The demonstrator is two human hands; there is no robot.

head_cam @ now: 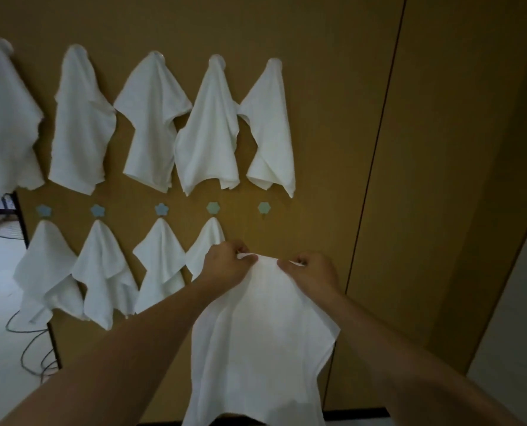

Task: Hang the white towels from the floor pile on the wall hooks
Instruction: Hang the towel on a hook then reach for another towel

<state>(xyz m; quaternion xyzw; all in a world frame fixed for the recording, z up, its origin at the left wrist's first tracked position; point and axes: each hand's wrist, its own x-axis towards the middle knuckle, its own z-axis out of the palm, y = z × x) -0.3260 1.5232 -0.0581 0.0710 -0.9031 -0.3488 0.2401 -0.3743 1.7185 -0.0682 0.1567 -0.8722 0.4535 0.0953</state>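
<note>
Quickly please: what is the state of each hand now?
Left hand: pinching the top edge of the white cloth towel.
Right hand: pinching the same edge.

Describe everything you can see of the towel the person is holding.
The towel is plain white, thin, soft-looking cloth with light creases. It hangs limp in front of the brown wall, below the one bare hook in the lower row. Its top edge is bunched and stretched between the left hand and right hand, whose fingers pinch it. The rest drapes down past the frame's bottom edge, so its lower end is hidden.
</note>
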